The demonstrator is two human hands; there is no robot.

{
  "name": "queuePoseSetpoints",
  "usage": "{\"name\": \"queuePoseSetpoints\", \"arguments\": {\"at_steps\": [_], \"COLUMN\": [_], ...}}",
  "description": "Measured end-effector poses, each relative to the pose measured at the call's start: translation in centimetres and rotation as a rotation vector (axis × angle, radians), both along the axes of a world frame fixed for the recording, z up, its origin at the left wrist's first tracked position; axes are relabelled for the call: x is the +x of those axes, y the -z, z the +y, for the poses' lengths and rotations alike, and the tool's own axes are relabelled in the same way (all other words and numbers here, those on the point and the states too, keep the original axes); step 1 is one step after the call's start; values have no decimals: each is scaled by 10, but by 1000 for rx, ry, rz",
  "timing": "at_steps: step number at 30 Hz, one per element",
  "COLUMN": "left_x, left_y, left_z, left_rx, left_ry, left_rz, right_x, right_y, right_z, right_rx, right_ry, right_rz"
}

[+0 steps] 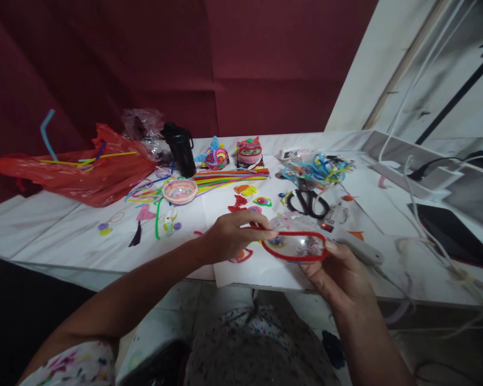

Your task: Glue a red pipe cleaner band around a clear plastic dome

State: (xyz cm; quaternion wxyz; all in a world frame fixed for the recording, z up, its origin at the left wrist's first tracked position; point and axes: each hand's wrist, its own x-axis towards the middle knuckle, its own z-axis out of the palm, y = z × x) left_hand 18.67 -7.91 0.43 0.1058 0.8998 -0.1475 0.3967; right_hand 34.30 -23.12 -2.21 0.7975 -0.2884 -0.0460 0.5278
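Between my two hands is a clear plastic bowl (301, 247) with a fuzzy red strip, like a pipe cleaner, around its rim. My left hand (229, 236) pinches the rim's left end between thumb and fingers. On the other side, my right hand (342, 273) grips the bowl from below, thumb near the rim's right end. Red, orange and yellow pipe-cleaner shapes (238, 203) lie on white paper beyond my left hand. A white glue gun (360, 246) rests just past my right hand, near black-handled scissors (308, 203) and a white bottle (338, 215) with an orange cap.
Bundled pipe cleaners (233, 177) lie mid-table behind a decorated bowl (180, 191). Two colourful crafted figures (249, 153) and a black bottle (180, 150) stand at the back. A red plastic bag (96, 177) spreads left. Cables and a black tablet-like slab (454, 233) are on the right.
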Motion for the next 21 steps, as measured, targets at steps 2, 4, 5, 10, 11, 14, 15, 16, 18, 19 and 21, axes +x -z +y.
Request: {"name": "queuePoseSetpoints", "arguments": {"at_steps": [2, 4, 5, 10, 11, 14, 15, 16, 18, 19, 21], "left_x": [0, 1, 2, 5, 5, 5, 5, 5, 4, 4, 3], "left_y": [0, -1, -1, -8, -9, -13, -14, -14, -13, -13, -13], "left_z": [2, 4, 5, 4, 4, 2, 2, 2, 1, 1, 1], "left_rx": [-17, -48, -67, -165, -175, -198, -211, -228, -256, -265, -276], "left_ry": [-4, 34, 60, 128, 129, 126, 126, 127, 129, 129, 124], "left_rz": [19, 24, 22, 27, 23, 11, 18, 27, 50, 55, 64], "right_x": [0, -1, -1, -4, -5, -6, -7, -7, -8, -8, -9], "right_y": [-1, -2, -2, -3, -3, -3, -3, -4, -4, -5, -6], "right_z": [0, 0, 1, 1, 1, -1, -1, -1, -2, -2, -2], "right_rx": [-32, -50, -58, -116, -129, -153, -157, -166, -190, -202, -221], "right_ry": [2, 14, 21, 92, 107, 140, 148, 152, 154, 157, 168], "right_rz": [21, 40, 48, 95, 106, 118, 117, 115, 114, 115, 116]}}
